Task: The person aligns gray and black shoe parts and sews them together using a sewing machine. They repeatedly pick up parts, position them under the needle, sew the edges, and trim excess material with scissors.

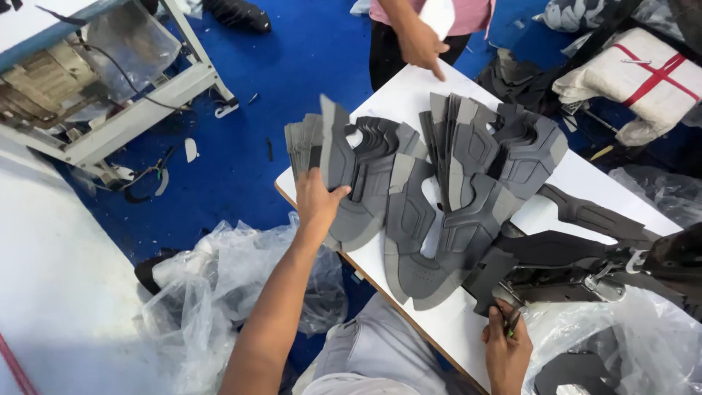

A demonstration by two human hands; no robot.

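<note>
Left hand (316, 199): clamped on grey shoe pieces (333, 157), lifted and fanned off the white table (409, 95) for sorting. Right hand (506, 350): pinching a small dark tool (512, 322) at the near edge. Co-worker's hand (422, 45) resting opposite. Plastic bags (219, 285) below.

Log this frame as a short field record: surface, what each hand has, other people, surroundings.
surface: white table covered with fanned grey shoe-upper pieces
left hand: grip shut on one fanned stack of grey pieces, lifted at the table edge
right hand: shut on a small dark tool, kind unclear
other person: a co-worker's hand at the far end
surroundings: blue floor, clear plastic bags
</note>
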